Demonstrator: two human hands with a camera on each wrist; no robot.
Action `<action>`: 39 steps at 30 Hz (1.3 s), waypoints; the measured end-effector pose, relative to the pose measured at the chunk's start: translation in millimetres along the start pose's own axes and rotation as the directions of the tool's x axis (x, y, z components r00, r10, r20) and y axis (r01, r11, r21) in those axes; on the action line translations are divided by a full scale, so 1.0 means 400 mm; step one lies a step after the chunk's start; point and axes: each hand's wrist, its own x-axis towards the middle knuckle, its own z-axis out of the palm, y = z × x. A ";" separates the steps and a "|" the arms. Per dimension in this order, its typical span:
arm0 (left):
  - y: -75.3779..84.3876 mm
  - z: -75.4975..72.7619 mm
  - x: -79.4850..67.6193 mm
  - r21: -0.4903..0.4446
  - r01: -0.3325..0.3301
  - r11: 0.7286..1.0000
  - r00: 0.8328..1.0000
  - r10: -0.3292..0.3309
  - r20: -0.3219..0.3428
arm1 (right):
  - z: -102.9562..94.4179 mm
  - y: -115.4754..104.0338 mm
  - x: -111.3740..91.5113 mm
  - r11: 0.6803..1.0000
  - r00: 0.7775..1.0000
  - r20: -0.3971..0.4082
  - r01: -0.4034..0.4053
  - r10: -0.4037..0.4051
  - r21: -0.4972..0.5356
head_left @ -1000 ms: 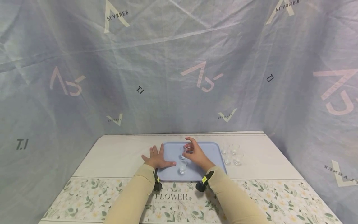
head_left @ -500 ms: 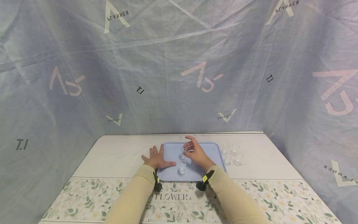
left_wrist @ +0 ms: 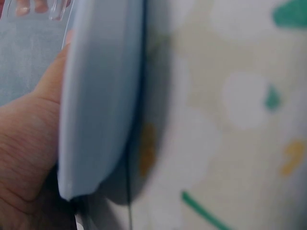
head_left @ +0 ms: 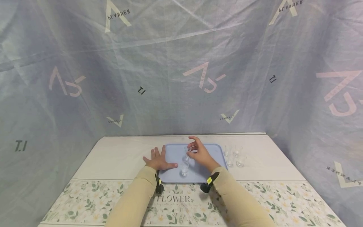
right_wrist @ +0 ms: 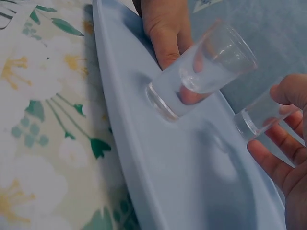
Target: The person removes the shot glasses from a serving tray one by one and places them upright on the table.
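Between the thumb and fingers of my right hand (head_left: pixel 200 155) is a small clear shot glass (right_wrist: pixel 256 115), held over the far middle of a light blue tray (head_left: pixel 174 149). Nearer to me on the tray stands a second shot glass (head_left: pixel 185 169), large in the right wrist view and with what looks like a level line inside. My left hand (head_left: pixel 158 162) lies spread at the tray's left edge, its thumb over the tray and its fingers on the table. In the left wrist view, the tray's side wall (left_wrist: pixel 100 96) covers part of that hand.
Several more clear shot glasses (head_left: pixel 239 161) stand grouped on the table just right of the tray. A flower-print cloth strip (head_left: pixel 93 198) runs along the table's front. Grey fabric (head_left: pixel 170 107) hangs behind and at both sides.
My right hand has shifted slightly away from me and to the right with its shot glass, widening the gap to the nearer glass. The left hand stays put.
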 end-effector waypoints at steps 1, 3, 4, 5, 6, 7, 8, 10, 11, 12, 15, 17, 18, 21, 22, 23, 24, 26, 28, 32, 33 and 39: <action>0.000 0.000 0.000 -0.001 0.000 1.000 1.000 0.000 -0.001 | -0.005 -0.013 -0.007 1.000 1.000 0.003 0.011 -0.011 0.004; -0.001 0.000 0.000 -0.003 0.000 1.000 1.000 0.000 -0.003 | -0.013 -0.005 -0.011 1.000 1.000 0.001 0.019 -0.019 0.007; -0.001 0.000 0.001 -0.003 0.000 1.000 1.000 0.000 -0.003 | -0.016 0.006 -0.011 1.000 1.000 -0.005 0.023 -0.023 0.001; -0.002 0.001 0.001 -0.004 -0.001 1.000 1.000 0.001 -0.003 | -0.019 0.018 -0.011 1.000 1.000 -0.015 0.026 -0.026 -0.005; -0.002 0.001 0.002 -0.007 -0.001 1.000 1.000 0.001 -0.002 | -0.022 0.032 -0.011 0.999 0.999 -0.023 0.028 -0.029 -0.017; -0.002 0.001 0.002 -0.011 0.000 1.000 1.000 0.000 0.000 | -0.025 0.045 -0.011 0.999 0.999 -0.029 0.029 -0.029 -0.027; -0.002 0.001 0.003 -0.013 0.001 1.000 1.000 -0.001 0.001 | -0.029 0.055 -0.011 0.999 0.999 -0.034 0.024 -0.026 -0.039; -0.002 0.000 0.003 -0.022 0.002 1.000 1.000 -0.002 0.003 | -0.042 0.034 -0.025 0.998 0.999 -0.030 0.036 -0.038 -0.048; -0.003 0.000 0.004 -0.025 0.003 1.000 1.000 -0.002 0.005 | -0.048 0.021 -0.033 0.998 0.999 -0.025 0.040 -0.041 -0.049; -0.007 0.006 0.010 -0.026 0.000 1.000 1.000 0.000 0.001 | -0.056 0.007 -0.041 0.998 0.999 -0.020 0.045 -0.046 -0.049; -0.009 0.011 0.013 -0.025 -0.006 1.000 1.000 0.006 -0.005 | -0.076 -0.035 -0.061 0.997 0.998 0.006 0.060 -0.060 -0.052; -0.009 0.010 0.011 -0.027 -0.007 1.000 1.000 0.007 -0.003 | -0.087 -0.046 -0.070 0.996 0.997 0.017 0.070 -0.069 -0.057; -0.010 0.009 0.010 -0.030 -0.008 1.000 1.000 0.008 -0.002 | -0.090 -0.046 -0.073 0.996 0.997 0.020 0.072 -0.071 -0.060; -0.006 -0.005 -0.004 -0.037 -0.008 0.999 1.000 0.008 0.013 | -0.095 -0.023 -0.077 0.994 0.996 0.013 0.085 -0.084 -0.071; -0.006 -0.005 -0.004 -0.037 -0.012 0.999 1.000 0.012 0.013 | -0.097 -0.010 -0.078 0.993 0.996 0.007 0.088 -0.088 -0.075; -0.007 -0.005 -0.005 -0.033 -0.014 0.999 1.000 0.014 0.014 | -0.099 0.000 -0.081 0.993 0.996 0.002 0.094 -0.094 -0.077; -0.007 -0.005 -0.004 -0.033 -0.017 0.999 1.000 0.017 0.013 | -0.102 0.012 -0.083 0.992 0.995 0.001 0.098 -0.098 -0.082; -0.008 -0.005 -0.003 -0.031 -0.020 0.999 1.000 0.020 0.012 | -0.112 0.025 -0.091 0.991 0.995 0.003 0.095 -0.095 -0.096; -0.009 -0.005 0.000 -0.035 -0.017 0.999 1.000 0.018 0.012 | -0.125 0.029 -0.102 0.992 0.996 0.007 0.085 -0.084 -0.094; -0.016 0.008 0.018 -0.042 -0.017 0.999 1.000 0.018 0.015 | -0.155 0.025 -0.129 0.992 0.998 0.014 0.063 -0.062 -0.113; -0.020 0.015 0.025 -0.044 -0.017 0.999 1.000 0.018 0.019 | -0.163 0.023 -0.136 0.992 0.998 0.013 0.063 -0.062 -0.113; -0.032 0.033 0.044 -0.044 -0.014 0.999 1.000 0.015 0.026 | -0.203 0.018 -0.170 0.988 0.998 -0.004 0.060 -0.061 -0.144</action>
